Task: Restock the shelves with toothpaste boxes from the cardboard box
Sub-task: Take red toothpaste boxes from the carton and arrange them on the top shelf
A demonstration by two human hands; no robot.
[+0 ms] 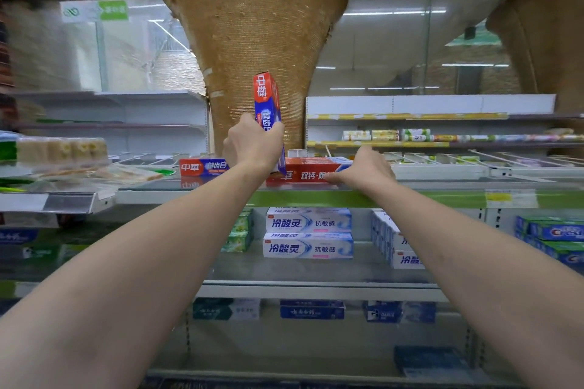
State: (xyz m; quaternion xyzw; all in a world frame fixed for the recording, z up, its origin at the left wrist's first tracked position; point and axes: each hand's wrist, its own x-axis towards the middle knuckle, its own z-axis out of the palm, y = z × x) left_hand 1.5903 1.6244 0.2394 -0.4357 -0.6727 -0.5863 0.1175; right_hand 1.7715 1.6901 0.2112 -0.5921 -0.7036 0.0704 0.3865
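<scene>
Right now your left hand (252,145) has its fingers wrapped round the upright toothpaste box (267,104), just left of the red box (308,172) on the top shelf (189,196). Right hand (368,167) presses the red box, fingers fairly straight — lay yours flat beside it, label forward.

On the top glass shelf (151,188), bare room lies left of the flat red-and-blue toothpaste box (202,167). A long red toothpaste box (311,169) fills the middle, and the broad woven brown pillar (252,41) blocks the space behind.
</scene>
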